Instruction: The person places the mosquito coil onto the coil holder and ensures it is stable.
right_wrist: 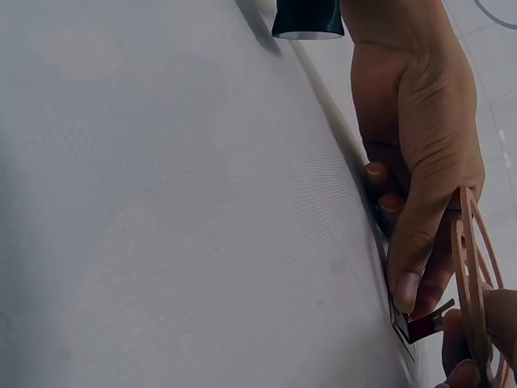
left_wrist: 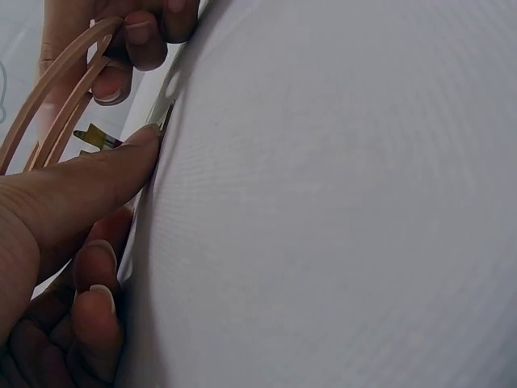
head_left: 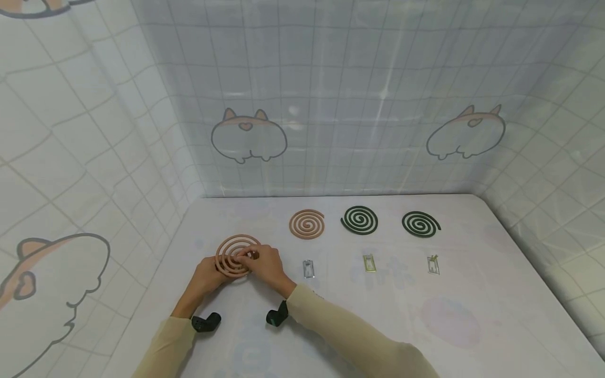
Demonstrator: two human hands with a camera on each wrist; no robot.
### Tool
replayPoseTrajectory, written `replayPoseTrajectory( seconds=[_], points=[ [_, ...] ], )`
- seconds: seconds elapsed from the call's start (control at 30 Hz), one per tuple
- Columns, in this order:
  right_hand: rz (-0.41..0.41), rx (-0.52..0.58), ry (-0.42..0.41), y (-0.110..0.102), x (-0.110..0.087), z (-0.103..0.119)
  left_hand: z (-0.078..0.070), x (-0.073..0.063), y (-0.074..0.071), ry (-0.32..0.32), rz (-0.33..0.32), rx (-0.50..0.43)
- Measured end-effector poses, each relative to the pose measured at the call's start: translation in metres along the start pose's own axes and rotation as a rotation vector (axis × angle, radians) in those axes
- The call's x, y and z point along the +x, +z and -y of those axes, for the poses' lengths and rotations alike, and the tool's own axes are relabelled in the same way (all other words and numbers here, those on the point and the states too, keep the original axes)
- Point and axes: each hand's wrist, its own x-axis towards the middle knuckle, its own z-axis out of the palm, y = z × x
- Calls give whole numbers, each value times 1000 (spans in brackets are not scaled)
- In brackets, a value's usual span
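Observation:
An orange mosquito coil is tilted up off the table at the left, and my right hand pinches it near its centre. My left hand reaches behind the coil, which partly hides its fingers. Low at the table, its thumb and fingers pinch a thin metal coil stand. A bent prong of that stand points toward the coil in the left wrist view. The right fingertips are close to this prong, with the coil standing edge-on around them.
Another orange coil and two dark green coils, one central and one farther right, lie in a back row. Before them lie three small metal stands: left, middle and right. Cloth-covered walls surround the white table.

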Motion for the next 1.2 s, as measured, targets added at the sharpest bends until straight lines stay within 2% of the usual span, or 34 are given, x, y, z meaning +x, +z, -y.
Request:
replayPoseTrajectory(
  seconds=[0.3,0.53,0.97,1.2],
  points=[
    [5,14,-41,-3,1,-1,-1,-2,-1,-14,-1,-5],
    [10,17,-45,-3,2,-3,-2,-2,0,7,-7,-12],
    [7,27,-21,-2,2,-4,-3,-2,-1,9,2,-12],
    [12,41,-17,-2,1,-1,-4,-1,-2,-11,3,-9]
  ],
)
